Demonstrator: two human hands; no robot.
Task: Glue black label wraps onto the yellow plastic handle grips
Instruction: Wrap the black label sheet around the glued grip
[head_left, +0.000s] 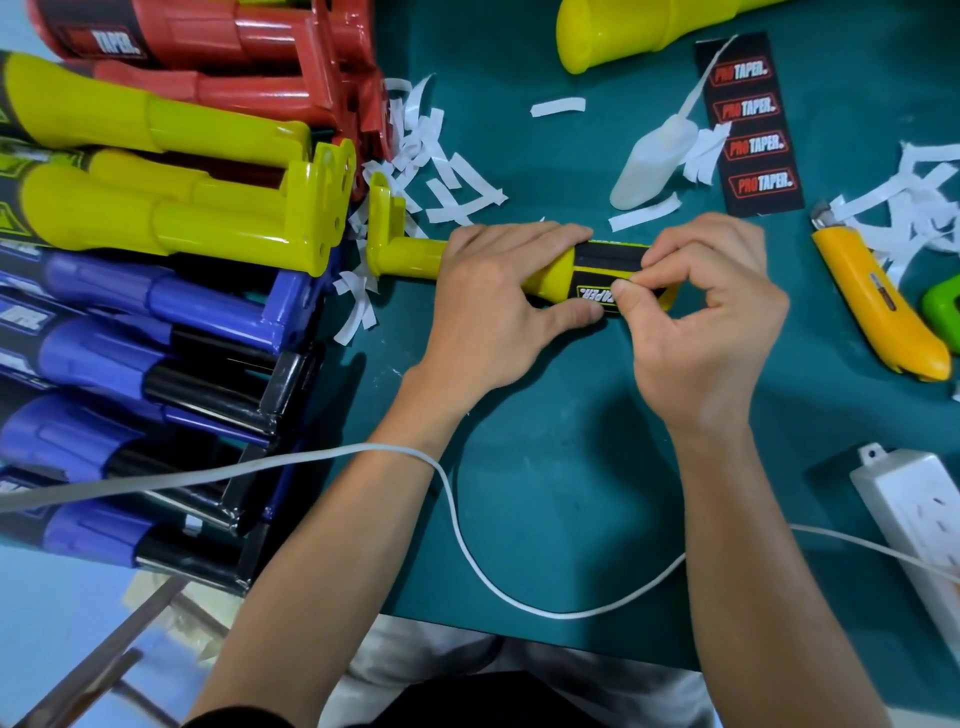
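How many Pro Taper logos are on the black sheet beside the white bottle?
4, in one column down the black sheet: top logo, second logo, third logo, bottom logo. A white paper strip crosses the top left, possibly hiding something.

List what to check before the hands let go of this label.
1. Grip steadied: left hand holds the yellow handle grip. Ok.
2. Label placed: black label wrap sits on the grip, and the right hand pinches its edge. Ok.
3. Seam bonded: hidden under the right hand. Cannot tell.
4. Glue ready: glue bottle lies on its side beyond the grip; cap unclear. Cannot tell.
5. Spare labels: label sheet beside the bottle shows four. Ok.
6. Space clear: paper strips litter the green mat, and a white cable crosses the left forearm. Not ok.
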